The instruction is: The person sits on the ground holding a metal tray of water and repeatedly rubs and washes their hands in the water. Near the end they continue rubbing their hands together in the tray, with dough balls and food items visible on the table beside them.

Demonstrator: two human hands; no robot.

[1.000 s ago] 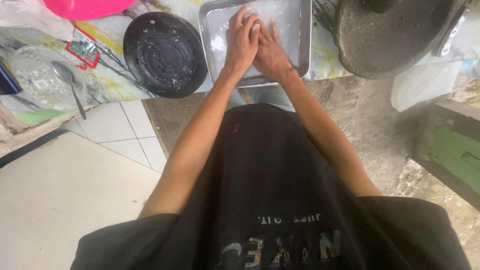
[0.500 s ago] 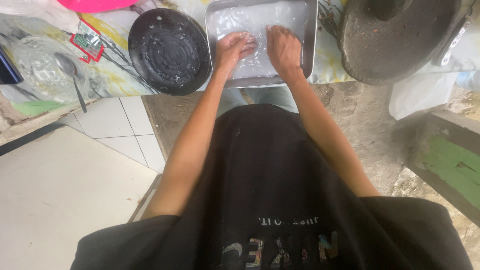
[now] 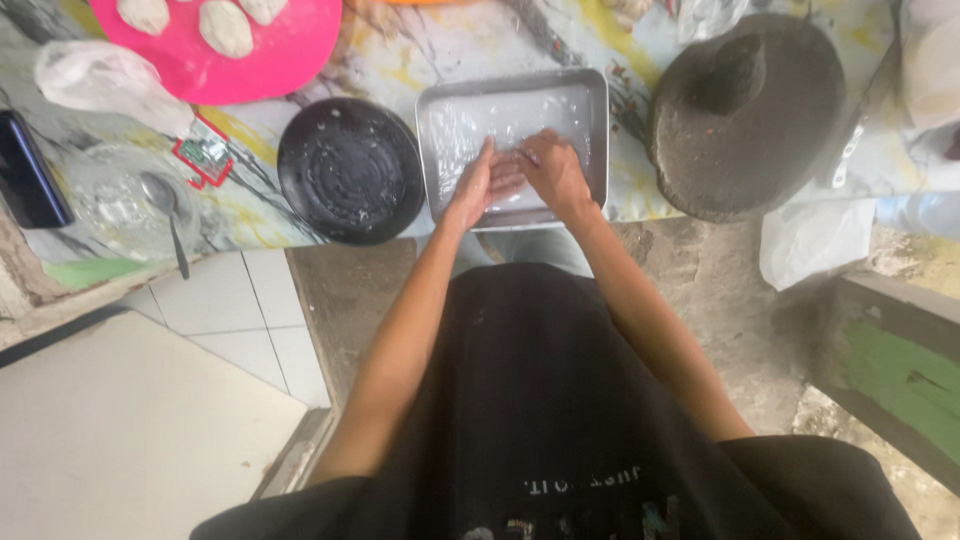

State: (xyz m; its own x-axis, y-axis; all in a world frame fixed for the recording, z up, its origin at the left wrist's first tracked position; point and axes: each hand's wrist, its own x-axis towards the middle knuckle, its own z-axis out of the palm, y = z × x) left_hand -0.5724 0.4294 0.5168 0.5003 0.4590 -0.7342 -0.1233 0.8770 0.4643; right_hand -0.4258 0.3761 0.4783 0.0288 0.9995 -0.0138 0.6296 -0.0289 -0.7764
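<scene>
A rectangular metal tray (image 3: 594,120) with a whitish, wet-looking film lies on the table's near edge. Both my hands are inside it. My left hand (image 3: 478,186) lies flat on the tray floor with its fingers stretched out. My right hand (image 3: 556,170) rests beside it, its fingers laid over the left fingertips. I see nothing gripped in either hand. What lies under the palms is hidden.
Left of the tray sits a round black plate (image 3: 350,170). A pink board (image 3: 250,60) with dough lumps lies at the back left. Near the left edge are a glass bowl with a spoon (image 3: 165,205) and a dark phone (image 3: 25,180). A stone mortar (image 3: 745,115) stands to the right.
My hands were pressed together, then spread apart on the tray floor, and now touch again at the fingertips. The view has shifted, so more of the table's far side shows.
</scene>
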